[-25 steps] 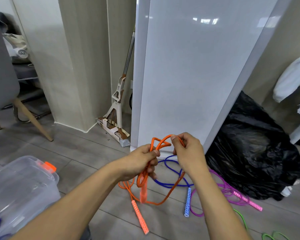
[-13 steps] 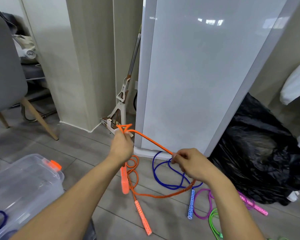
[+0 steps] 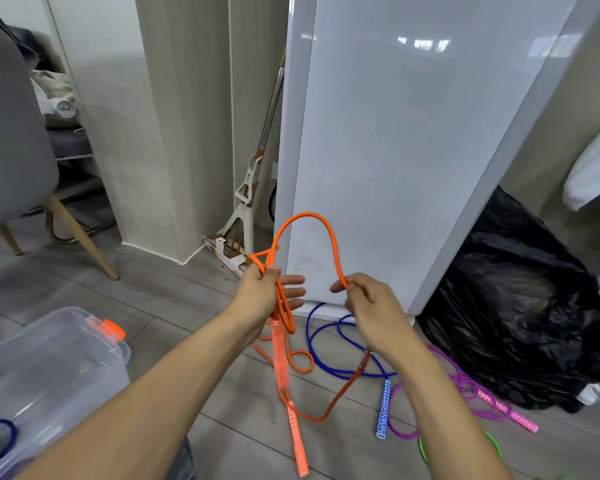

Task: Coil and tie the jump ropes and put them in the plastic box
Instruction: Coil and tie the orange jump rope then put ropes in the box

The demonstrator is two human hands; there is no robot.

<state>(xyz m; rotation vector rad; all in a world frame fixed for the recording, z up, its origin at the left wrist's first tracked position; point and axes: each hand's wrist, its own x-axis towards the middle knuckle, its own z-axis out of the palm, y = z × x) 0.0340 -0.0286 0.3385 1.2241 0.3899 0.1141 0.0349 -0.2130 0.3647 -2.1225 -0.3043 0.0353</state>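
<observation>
Your right hand swinging back toward left hand, arching thin orange cord jump rope into new loop at 12 o'clock; both pinching rope; coil growing.

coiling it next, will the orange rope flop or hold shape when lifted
Probably semi-floppy: the orange rope arches between left hand and right hand, yet sags slack to the floor. One handle dangles, so ends likely swing.

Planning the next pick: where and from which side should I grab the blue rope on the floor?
Probably its patterned handle, from above, pinching across its width: it lies straight and flat, while the blue cord sprawls in loose loops.
</observation>
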